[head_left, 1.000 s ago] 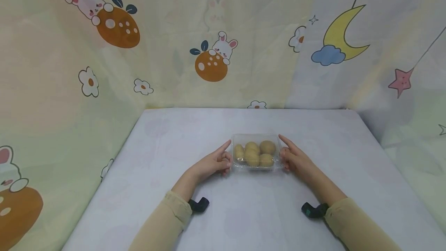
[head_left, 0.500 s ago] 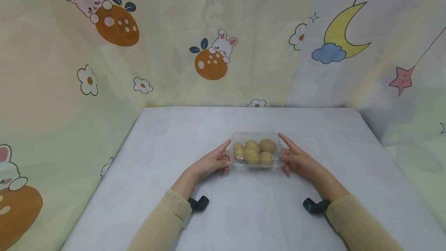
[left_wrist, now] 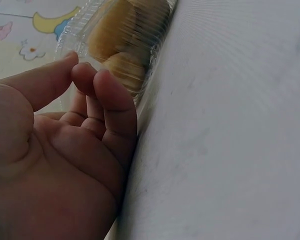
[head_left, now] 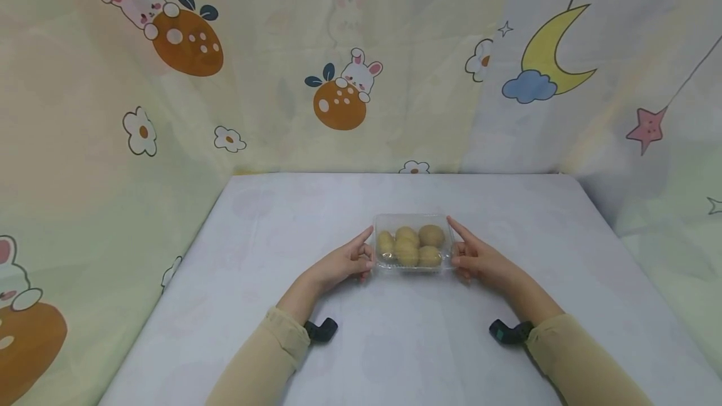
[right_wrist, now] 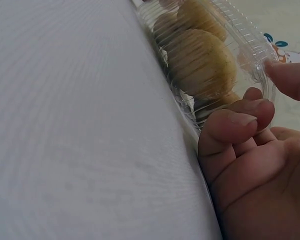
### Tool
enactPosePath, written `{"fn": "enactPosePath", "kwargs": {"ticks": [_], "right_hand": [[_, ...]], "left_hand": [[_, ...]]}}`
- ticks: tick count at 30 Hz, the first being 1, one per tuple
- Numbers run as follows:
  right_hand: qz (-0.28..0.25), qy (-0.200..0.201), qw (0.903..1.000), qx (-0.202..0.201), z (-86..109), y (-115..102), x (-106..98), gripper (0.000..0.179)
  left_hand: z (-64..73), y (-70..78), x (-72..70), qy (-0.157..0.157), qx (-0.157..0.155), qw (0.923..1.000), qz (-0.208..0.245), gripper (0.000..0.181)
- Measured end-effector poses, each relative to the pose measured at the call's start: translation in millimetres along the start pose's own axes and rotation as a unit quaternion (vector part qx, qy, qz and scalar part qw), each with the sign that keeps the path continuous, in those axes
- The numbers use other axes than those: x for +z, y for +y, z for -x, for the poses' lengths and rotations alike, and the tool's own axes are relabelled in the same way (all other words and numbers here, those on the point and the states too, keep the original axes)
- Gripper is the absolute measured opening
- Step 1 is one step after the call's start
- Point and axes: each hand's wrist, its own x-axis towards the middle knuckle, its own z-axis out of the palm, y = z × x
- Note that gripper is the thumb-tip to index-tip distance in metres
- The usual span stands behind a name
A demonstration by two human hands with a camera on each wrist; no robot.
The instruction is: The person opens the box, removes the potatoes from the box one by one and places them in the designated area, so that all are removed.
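Note:
A clear plastic clamshell box (head_left: 414, 220), its lid down, lies on the table in the head view. Several small potatoes (head_left: 407, 252) show through it. My left hand (head_left: 343, 262) holds the box's left end, index finger stretched toward the far corner and thumb at the near corner. At the other end, my right hand (head_left: 482, 260) holds it in a mirrored way. In the left wrist view, the thumb (left_wrist: 50, 75) and bent fingertips meet close to the box's ridged wall. The right wrist view has the thumb (right_wrist: 287, 77) at the rim, with the other fingers curled beside the wall.
A white cloth covers the table (head_left: 271, 205). Behind and beside it hang patterned cloth walls (head_left: 423, 111) with rabbits, flowers and a moon. Dark wrist mounts (head_left: 321, 330) sit at both sleeve cuffs.
The right hand's thumb has shifted slightly at the box's near right corner. Both hands stay at the ends of the box, and the whole head view has shifted a little.

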Motion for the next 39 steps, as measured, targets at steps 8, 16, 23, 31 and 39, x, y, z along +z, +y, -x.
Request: {"fn": "enactPosePath", "kwargs": {"ticks": [8, 16, 23, 31, 39], "right_hand": [[-0.007, -0.012, 0.9999, -0.008, 0.8, 0.1, 0.8, 0.088], [-0.011, -0.016, 0.9997, -0.012, 0.7, -0.5, 3.2, 0.088], [-0.016, -0.015, 0.9997, -0.010, 0.0, -2.0, 6.0, 0.089], [-0.028, -0.016, 0.9995, -0.008, 0.3, -0.7, 4.6, 0.089], [-0.045, -0.025, 0.9986, -0.009, 0.4, 0.9, 2.1, 0.089]], "left_hand": [[0.7, 1.2, 0.4, -0.006, 0.001, 0.9997, -0.024, 0.084], [-0.8, 1.4, 0.9, -0.001, -0.011, 0.9993, -0.037, 0.075], [-1.6, -1.3, 0.7, 0.022, -0.031, 0.9992, -0.010, 0.068], [-2.2, -1.8, 1.2, 0.047, -0.042, 0.9980, -0.006, 0.066], [-1.2, -1.4, 1.1, 0.027, -0.009, 0.9995, -0.016, 0.074]]}}
